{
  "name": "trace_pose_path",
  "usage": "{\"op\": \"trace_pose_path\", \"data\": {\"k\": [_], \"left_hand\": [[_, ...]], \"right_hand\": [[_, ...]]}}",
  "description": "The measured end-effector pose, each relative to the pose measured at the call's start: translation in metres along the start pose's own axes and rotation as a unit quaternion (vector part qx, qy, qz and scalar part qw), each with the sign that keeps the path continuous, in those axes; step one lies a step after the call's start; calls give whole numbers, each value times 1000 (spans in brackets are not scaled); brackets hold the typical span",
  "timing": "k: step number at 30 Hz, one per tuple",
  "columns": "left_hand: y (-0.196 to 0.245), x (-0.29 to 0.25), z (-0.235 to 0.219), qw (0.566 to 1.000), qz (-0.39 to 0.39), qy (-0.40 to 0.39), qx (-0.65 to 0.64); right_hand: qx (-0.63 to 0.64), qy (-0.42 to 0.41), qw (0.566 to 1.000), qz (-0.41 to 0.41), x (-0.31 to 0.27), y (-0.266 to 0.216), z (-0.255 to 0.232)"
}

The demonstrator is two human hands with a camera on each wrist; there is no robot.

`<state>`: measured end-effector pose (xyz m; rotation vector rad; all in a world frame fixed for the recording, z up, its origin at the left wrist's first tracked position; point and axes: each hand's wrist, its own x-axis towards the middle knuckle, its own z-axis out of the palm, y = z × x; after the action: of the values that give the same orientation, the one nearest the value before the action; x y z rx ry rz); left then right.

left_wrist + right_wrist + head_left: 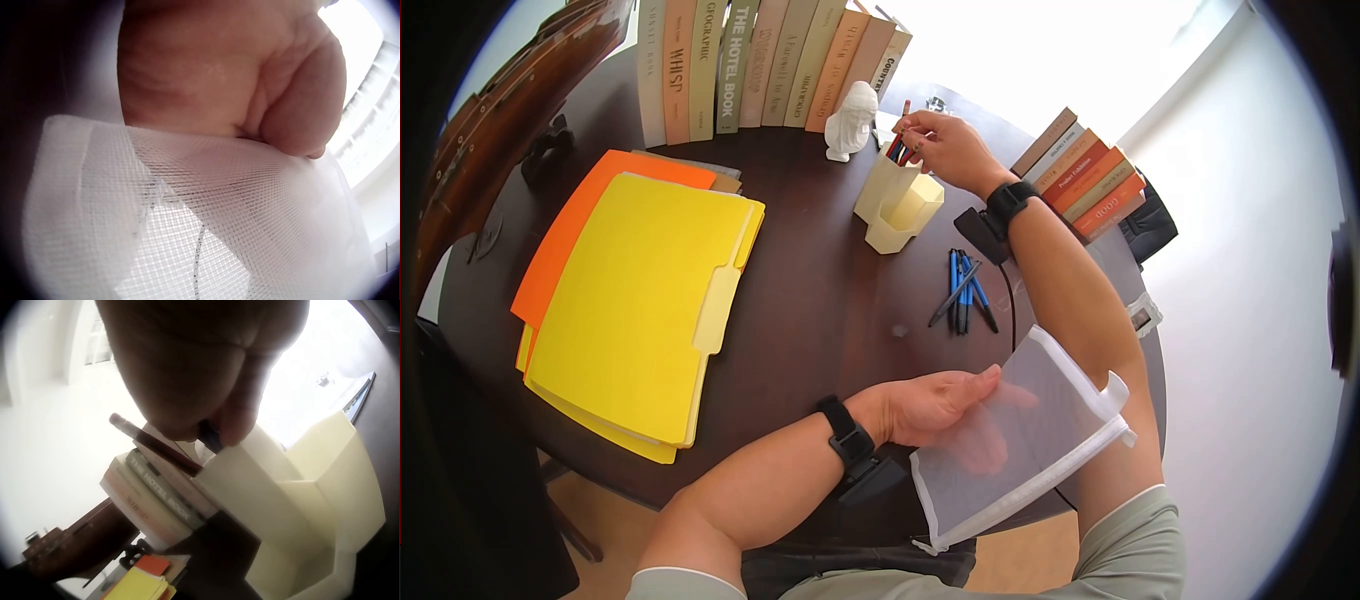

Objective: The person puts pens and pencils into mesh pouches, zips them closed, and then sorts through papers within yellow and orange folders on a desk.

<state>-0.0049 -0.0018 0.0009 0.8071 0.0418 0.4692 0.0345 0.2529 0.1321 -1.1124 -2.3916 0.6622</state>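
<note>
Upright books [770,75] and a white bust [851,122] stand near the table's [820,270] far edge, yellow folders [635,310] towards its left edge, blue pens [961,290] before the cream, hexagonal-celled holder [880,200]. At its rim, our right hand [948,150] pinches something dark [209,436]. Our left hand [920,408] grips the sheer white mesh pouch [1020,440] above the near edge.

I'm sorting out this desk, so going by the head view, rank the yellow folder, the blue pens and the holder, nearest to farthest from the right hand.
1. Holder: right at the right hand, just under its fingers.
2. Blue pens: on the table, on the person's side of the holder.
3. Yellow folder: over on the left.
</note>
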Motion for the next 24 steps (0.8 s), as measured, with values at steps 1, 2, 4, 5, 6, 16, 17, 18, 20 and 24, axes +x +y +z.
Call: {"op": "trace_pose_path", "data": {"k": [1, 2, 4, 5, 6, 16, 17, 18, 20, 24], "left_hand": [[2, -1, 1, 1000, -3, -1, -1], [3, -1, 2, 1000, 0, -3, -1], [4, -2, 4, 1000, 5, -7, -2], [4, -2, 4, 1000, 6, -6, -1], [5, -3, 5, 1000, 6, -5, 0], [4, -2, 2, 1000, 12, 6, 9], [3, -2, 1, 1000, 17, 14, 6], [1, 0, -1, 1000, 22, 21, 3], [0, 1, -3, 999, 34, 32, -9], [0, 1, -7, 995, 49, 50, -65]], "right_hand": [[-10, 5, 1000, 5, 0, 0, 0], [-23, 11, 1000, -12, 0, 2, 0], [-51, 23, 997, -45, -1, 5, 0], [-62, 23, 997, -45, -2, 5, 0], [-73, 23, 996, -44, -3, 4, 0], [-65, 124, 984, -108, -10, 7, -12], [-73, 162, 973, -148, -14, 7, -15], [-55, 191, 969, -146, -19, 6, -20], [-19, 247, 958, -142, -34, -1, -30], [38, 405, 906, -115, -79, 4, -55]]}}
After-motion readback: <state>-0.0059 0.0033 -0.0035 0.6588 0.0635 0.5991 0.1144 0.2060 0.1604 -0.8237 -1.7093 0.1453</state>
